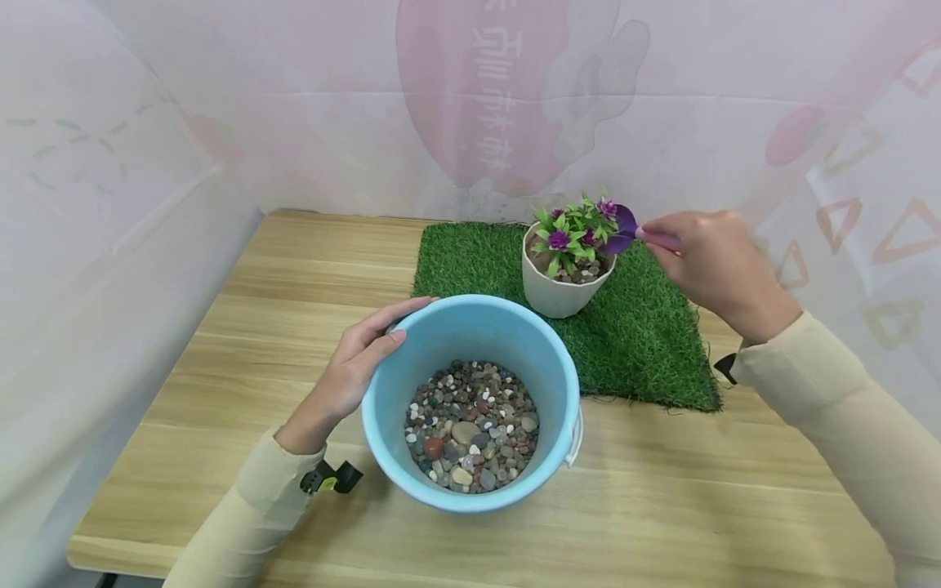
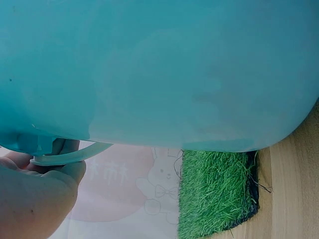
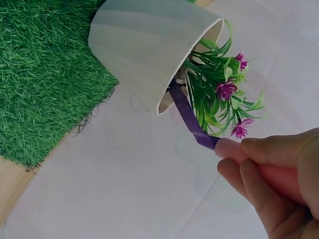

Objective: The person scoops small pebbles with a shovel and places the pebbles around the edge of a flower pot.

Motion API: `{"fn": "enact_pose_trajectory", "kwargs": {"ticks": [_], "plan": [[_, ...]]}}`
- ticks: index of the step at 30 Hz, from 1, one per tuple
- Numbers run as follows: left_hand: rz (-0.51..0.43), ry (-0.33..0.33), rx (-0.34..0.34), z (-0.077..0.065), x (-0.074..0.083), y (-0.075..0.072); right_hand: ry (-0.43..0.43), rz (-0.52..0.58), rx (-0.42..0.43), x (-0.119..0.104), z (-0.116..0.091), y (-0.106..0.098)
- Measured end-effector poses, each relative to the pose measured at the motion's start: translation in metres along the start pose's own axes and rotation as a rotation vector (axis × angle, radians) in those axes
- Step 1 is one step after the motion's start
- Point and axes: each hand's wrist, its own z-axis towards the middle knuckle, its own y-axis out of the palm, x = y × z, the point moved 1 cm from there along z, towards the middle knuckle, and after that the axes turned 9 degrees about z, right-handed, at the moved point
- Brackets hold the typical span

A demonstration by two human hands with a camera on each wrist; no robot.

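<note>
In the head view my left hand (image 1: 360,355) grips the rim of a light blue bucket (image 1: 470,306), thumb on the rim and fingers along its outer side. Small mixed pebbles (image 1: 478,425) cover the bucket's bottom. The left wrist view shows this hand (image 2: 42,194) beside the bucket's white handle (image 2: 70,158). My right hand (image 1: 716,261) holds a small trowel by its pink handle (image 3: 232,151). Its purple blade (image 3: 184,107) reaches over the rim of a white flowerpot (image 3: 144,45), beside a leafy plant with purple flowers (image 1: 577,233). Pebbles lie inside the pot too.
The pot stands on a green artificial grass mat (image 1: 647,343) at the back of the wooden table (image 1: 243,327). The bucket is in front, close to the mat's near edge. Pale printed cloth (image 1: 323,122) hangs behind and at both sides.
</note>
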Motion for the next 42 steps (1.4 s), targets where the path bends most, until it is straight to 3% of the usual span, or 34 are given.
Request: {"fn": "enact_pose_trajectory", "kwargs": {"ticks": [18, 26, 42], "plan": [[0.007, -0.005, 0.000, 0.000, 0.000, 0.000, -0.044, -0.033, 0.017, 0.006, 0.001, 0.001], [0.008, -0.009, 0.004, -0.001, 0.000, 0.001, -0.144, -0.058, 0.129, 0.011, -0.007, -0.005], [-0.010, -0.005, 0.015, 0.000, -0.002, -0.001, -0.101, -0.066, 0.188, 0.011, -0.033, -0.029]]}}
